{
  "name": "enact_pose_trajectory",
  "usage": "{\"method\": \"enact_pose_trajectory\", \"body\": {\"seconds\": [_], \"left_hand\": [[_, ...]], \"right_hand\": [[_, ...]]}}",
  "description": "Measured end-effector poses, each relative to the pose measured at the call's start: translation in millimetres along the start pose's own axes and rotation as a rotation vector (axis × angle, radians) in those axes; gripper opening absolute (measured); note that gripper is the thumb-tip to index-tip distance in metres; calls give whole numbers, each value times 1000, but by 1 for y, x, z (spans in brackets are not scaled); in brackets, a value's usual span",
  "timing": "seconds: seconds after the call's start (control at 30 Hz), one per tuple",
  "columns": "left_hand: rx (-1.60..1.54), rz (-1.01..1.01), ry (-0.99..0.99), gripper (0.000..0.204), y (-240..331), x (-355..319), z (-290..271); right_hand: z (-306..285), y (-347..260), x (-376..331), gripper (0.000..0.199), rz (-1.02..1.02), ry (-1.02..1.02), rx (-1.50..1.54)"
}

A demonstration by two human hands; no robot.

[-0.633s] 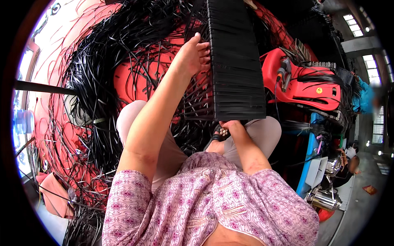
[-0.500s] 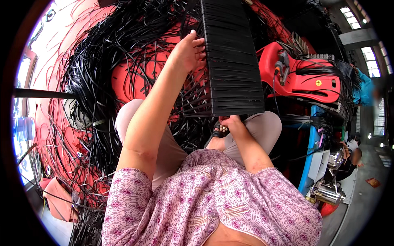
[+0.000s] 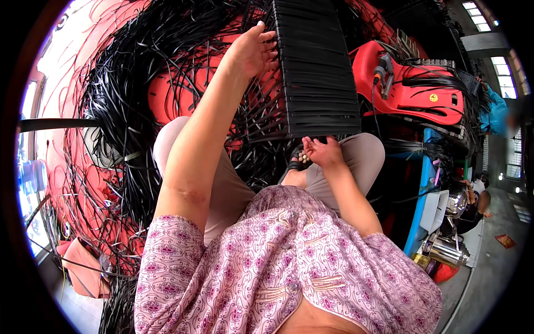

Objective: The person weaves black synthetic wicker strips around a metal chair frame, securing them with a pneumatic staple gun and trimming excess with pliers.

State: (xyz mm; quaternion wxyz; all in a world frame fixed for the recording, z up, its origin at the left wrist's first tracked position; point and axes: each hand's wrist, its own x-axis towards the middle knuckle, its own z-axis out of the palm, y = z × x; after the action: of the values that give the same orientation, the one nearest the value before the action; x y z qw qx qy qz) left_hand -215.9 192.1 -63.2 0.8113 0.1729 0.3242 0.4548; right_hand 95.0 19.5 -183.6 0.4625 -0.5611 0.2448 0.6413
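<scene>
A frame wrapped with flat black plastic strips (image 3: pixel 317 72) stands between my knees, its top panel reaching away from me. My left hand (image 3: pixel 253 53) is stretched out along the frame's left side, thumb raised and fingers apart, with their tips close to or against the edge; exact contact I cannot tell. Just below the near edge of the frame is my right hand (image 3: pixel 325 152), palm turned up, fingers loosely curled and apart, with nothing visible in it. Behind that hand, my foot wears a dark sandal with pale beads (image 3: pixel 303 157).
Heaps of loose black strips (image 3: pixel 130 72) lie on red sheeting (image 3: pixel 167 100) to the left. A red plastic chair (image 3: pixel 411 100) on the right bears a corded power tool (image 3: pixel 384 75). Beyond are a blue-edged table (image 3: pixel 418 222), metal flasks (image 3: pixel 445 249) and other people.
My right hand has come out from under the frame's near edge and turned palm up. The left hand and the frame appear slightly higher in the view.
</scene>
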Motion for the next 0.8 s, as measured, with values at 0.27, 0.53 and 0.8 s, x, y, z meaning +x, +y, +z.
{"method": "enact_pose_trajectory", "body": {"seconds": [0.27, 0.53, 0.8], "left_hand": [[46, 32, 18, 59, -2, 1, 0], [64, -21, -114, 52, -10, 15, -7], [282, 146, 82, 58, -28, 11, 9]], "right_hand": [[11, 30, -122, 34, -205, -344, -175], [51, 46, -166, 42, -468, -540, -302], [28, 46, -133, 35, -520, -632, -273]]}}
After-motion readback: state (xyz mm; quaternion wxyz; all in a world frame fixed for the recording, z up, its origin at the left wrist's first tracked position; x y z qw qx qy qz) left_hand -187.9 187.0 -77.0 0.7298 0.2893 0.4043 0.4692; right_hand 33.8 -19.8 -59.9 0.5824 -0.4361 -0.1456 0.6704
